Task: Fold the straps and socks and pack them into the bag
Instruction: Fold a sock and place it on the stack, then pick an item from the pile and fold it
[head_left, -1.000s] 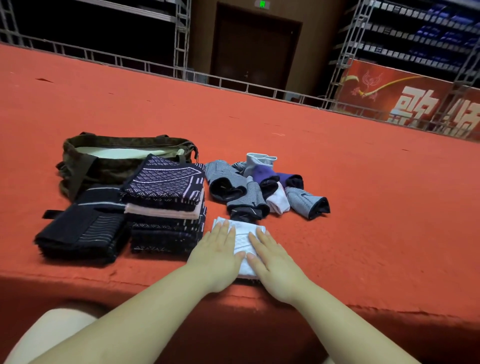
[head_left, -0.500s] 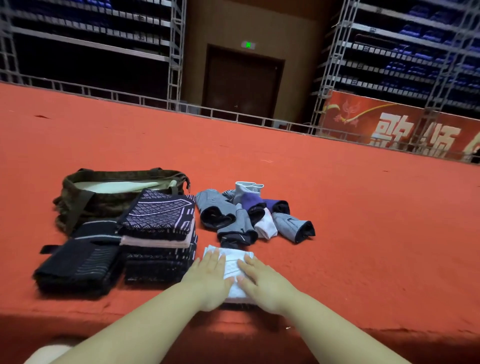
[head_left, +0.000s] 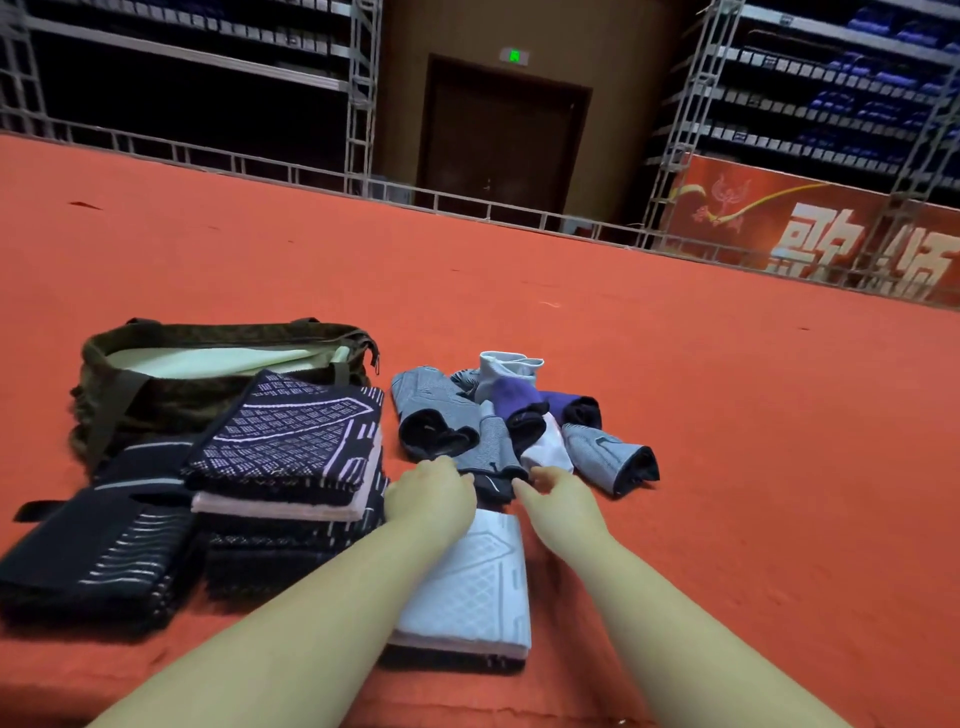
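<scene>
A folded white strap (head_left: 472, 587) lies on the red carpet just in front of me, between my forearms. Past it is a loose pile of socks (head_left: 519, 421) in grey, purple, white and black. My left hand (head_left: 431, 499) and my right hand (head_left: 563, 504) have both reached the near edge of the pile, on either side of a grey sock with a black cuff (head_left: 491, 467). The fingers of both hands bend down and away from me, so any hold on the sock is hidden. An olive bag (head_left: 208, 364) stands open at the left.
Folded dark patterned straps (head_left: 291, 431) sit stacked in front of the bag, with another folded black strap (head_left: 98, 545) to their left. The carpeted ledge drops off right below my arms. Metal railings, a door and a red banner (head_left: 810, 228) stand far behind.
Both hands lifted off the white strap and moved forward to the sock pile. The white strap now lies uncovered. The camera has tilted up a little.
</scene>
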